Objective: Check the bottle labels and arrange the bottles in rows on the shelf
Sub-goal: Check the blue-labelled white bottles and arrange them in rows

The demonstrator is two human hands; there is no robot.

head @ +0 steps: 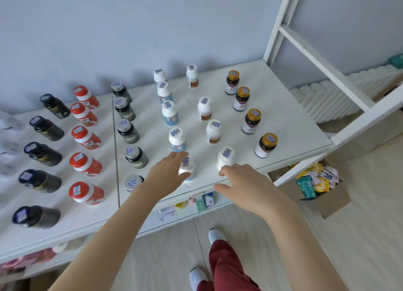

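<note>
Left hand [168, 172] grips blue bottle [188, 164] at front edge of shelf [287, 116] | right hand [246, 186] relaxed, fingertips touching white bottle [226, 156] just beside | bottle rows [170, 112] upright behind

We see red bottles [86, 138], black bottles [46, 129] and white bottles [213, 131] on a white shelf [283, 107]. Some have gold caps [254, 114]. Blue stickers [215, 124] sit on top.
</note>
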